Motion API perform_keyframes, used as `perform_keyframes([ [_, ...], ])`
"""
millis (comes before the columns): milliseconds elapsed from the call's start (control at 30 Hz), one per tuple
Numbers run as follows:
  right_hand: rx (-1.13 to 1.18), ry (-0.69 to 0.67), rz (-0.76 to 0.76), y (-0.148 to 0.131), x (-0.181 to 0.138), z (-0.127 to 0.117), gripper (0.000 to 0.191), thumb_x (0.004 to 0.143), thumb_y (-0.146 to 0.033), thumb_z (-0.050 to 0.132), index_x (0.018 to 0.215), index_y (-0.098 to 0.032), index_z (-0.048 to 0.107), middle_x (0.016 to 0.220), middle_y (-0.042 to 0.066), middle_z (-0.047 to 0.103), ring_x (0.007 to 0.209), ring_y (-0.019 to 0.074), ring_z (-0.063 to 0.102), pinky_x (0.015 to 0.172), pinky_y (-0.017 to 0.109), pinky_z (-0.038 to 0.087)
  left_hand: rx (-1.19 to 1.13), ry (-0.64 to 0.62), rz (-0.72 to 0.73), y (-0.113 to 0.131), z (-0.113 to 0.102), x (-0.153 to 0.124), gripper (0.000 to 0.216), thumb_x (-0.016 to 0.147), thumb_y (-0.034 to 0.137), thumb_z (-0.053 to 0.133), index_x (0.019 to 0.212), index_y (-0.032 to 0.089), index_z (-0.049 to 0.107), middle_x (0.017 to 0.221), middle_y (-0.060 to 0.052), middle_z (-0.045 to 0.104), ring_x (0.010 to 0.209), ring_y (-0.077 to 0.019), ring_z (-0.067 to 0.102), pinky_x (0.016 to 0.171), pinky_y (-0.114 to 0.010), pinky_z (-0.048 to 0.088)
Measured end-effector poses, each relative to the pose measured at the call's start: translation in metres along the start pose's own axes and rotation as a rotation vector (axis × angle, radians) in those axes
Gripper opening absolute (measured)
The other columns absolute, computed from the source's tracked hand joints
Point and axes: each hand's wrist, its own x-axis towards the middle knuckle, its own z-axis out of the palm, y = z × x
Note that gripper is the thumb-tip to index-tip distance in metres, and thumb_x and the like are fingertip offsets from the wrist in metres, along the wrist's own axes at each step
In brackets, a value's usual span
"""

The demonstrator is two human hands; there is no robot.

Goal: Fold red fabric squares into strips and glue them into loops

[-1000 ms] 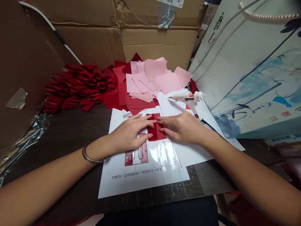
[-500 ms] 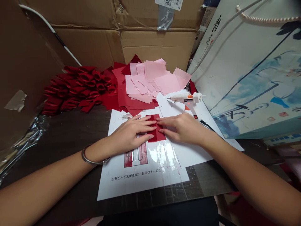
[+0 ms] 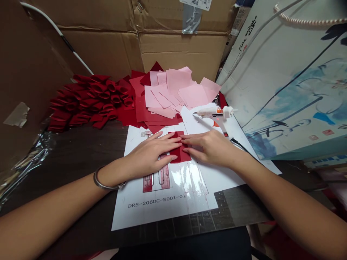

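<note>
Red piece: (image 3: 184,156) on counter (image 3: 81,155), atop printed sheet (image 3: 123,218), between both hands; clock directions taken from it
Left hand: (image 3: 153,153) at 9 o'clock, flattish, thumb and fingers apart, tips on piece's left half
Right hand: (image 3: 211,147) at 3 o'clock, thumb and index apart, tips on piece's right half
Bracelet: (image 3: 99,183) 8 o'clock, left wrist
Glue gun: (image 3: 227,112) between 1 and 2 o'clock, nozzle pointing 9
Pink pieces: (image 3: 179,81) loose pile, 12 o'clock, overlapping flat red sheets (image 3: 142,113)
Red rolls: (image 3: 92,97) bunched, 10 o'clock
</note>
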Motion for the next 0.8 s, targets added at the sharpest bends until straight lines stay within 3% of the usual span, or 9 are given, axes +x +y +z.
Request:
perform_keyframes([
  [633, 0.027, 0.013, -0.017, 0.0049, -0.0007, 0.0013, 0.03, 0.094, -0.026, 0.05, 0.113, -0.02, 0.073, 0.125, 0.004, 0.069, 0.106, 0.0222, 0.07, 0.091, 0.039, 0.055, 0.052, -0.027, 0.033, 0.0031, -0.0005, 0.0001, 0.043, 0.1, 0.035, 0.042, 0.141, 0.021, 0.049, 0.148, -0.006, 0.048, 0.144, -0.0223, 0.033, 0.122, -0.047, 0.016],
  [800, 0.048, 0.008, -0.003, 0.0054, -0.0007, 0.0012, 0.028, 0.094, -0.027, 0.051, 0.111, -0.022, 0.074, 0.124, 0.003, 0.069, 0.104, 0.0222, 0.071, 0.09, 0.039, 0.055, 0.022, 0.027, 0.0, 0.0061, -0.0035, -0.0004, 0.042, 0.098, 0.036, 0.046, 0.135, 0.017, 0.051, 0.145, -0.011, 0.05, 0.133, -0.0249, 0.046, 0.115, -0.046, 0.034],
])
